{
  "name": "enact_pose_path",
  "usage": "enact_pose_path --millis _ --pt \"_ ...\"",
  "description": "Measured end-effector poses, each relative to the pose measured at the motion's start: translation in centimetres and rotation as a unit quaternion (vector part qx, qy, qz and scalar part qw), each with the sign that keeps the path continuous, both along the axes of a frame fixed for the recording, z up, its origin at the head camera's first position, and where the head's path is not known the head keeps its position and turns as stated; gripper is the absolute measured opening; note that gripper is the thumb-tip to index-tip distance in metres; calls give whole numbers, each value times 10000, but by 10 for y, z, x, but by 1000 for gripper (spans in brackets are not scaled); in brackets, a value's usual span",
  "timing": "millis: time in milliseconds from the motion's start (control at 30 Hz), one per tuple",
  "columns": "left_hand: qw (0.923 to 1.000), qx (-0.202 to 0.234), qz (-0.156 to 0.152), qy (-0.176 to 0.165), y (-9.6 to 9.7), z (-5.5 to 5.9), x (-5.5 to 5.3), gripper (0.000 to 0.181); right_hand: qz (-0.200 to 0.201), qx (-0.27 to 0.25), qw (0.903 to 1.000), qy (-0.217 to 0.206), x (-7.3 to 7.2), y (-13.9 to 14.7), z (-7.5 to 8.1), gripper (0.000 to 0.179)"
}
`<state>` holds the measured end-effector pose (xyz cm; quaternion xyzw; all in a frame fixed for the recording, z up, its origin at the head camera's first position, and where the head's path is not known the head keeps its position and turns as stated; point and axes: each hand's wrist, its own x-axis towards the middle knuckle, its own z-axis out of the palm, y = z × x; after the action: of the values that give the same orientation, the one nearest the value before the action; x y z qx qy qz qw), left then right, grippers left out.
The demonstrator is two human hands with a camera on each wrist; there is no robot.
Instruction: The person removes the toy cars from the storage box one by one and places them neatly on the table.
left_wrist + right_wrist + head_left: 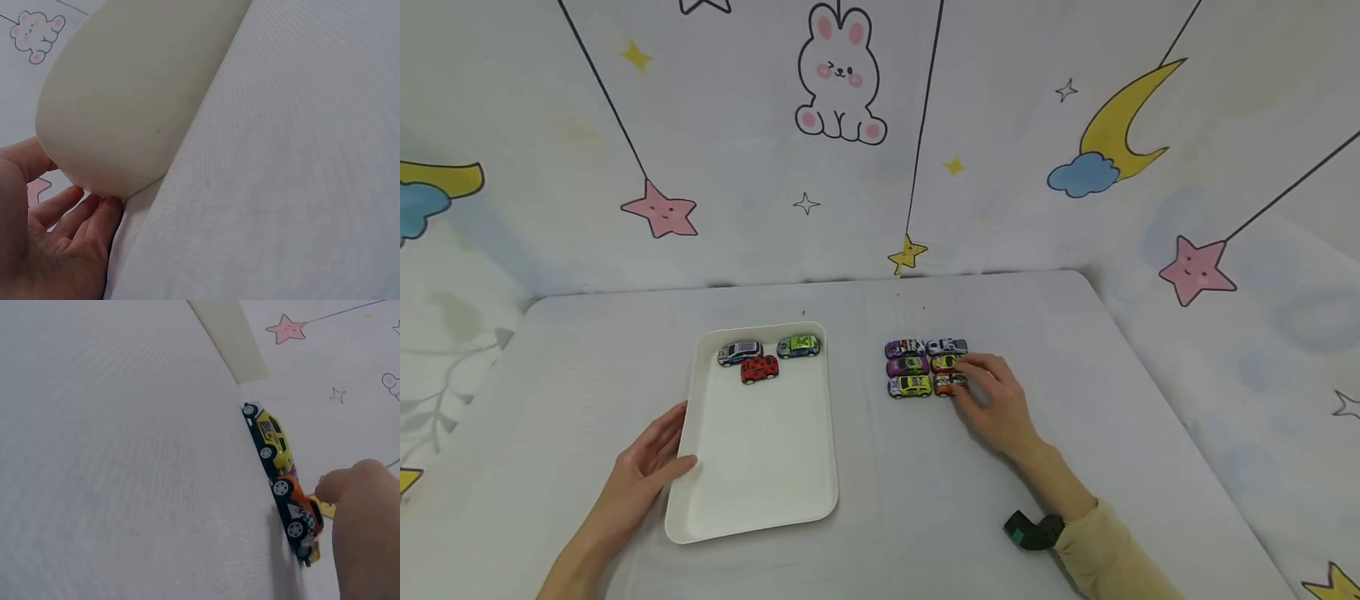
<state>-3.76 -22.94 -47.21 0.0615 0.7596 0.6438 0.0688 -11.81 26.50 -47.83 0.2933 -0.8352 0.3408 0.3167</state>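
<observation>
My left hand [642, 467] grips the left rim of a white tray [760, 467], thumb over the edge and fingers against its outer side. In the left wrist view, the fingertips [112, 203] touch the tray's lower edge. Three toy cars lie at its far end: a silver one [740, 353], a green one [798, 347] and a red one [760, 369]. Right of the tray, my right hand [996, 404] reaches over the right end of a block of several toy cars. Its parted thumb and index finger are right at an orange car [299, 509] and a small yellow car [943, 363].
Purple cars [907, 367] and a yellow-green car [910, 387] stand in the left column of the block, with a silver-grey car [947, 346] at the back right. A white cloth [880, 533] covers the table, and a printed backdrop [1000, 208] rises behind it.
</observation>
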Motion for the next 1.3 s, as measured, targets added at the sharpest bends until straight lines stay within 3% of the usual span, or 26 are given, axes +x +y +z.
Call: enact_pose_path --millis 300,533,733,933,1133,1300 --pt "9999 -131 0 -46 0 3 -1 69 331 -17 9991 -255 -3 -34 25 33" --pt "9999 -129 0 -61 1 1 -2 69 638 425 9956 -529 -11 -74 43 35" --pt "10000 -58 -33 1 2 0 -2 69 763 848 9853 -1269 -17 -107 50 37" --pt "10000 -73 -38 -17 2 0 -1 70 990 1149 9687 -1964 -21 -137 57 38" --pt "10000 -28 -41 31 2 2 0 70 1263 1379 9594 -2110 -27 -165 61 40" --pt "10000 3 -27 53 3 0 0 70 1138 1726 9534 -2196 -34 -181 59 43"
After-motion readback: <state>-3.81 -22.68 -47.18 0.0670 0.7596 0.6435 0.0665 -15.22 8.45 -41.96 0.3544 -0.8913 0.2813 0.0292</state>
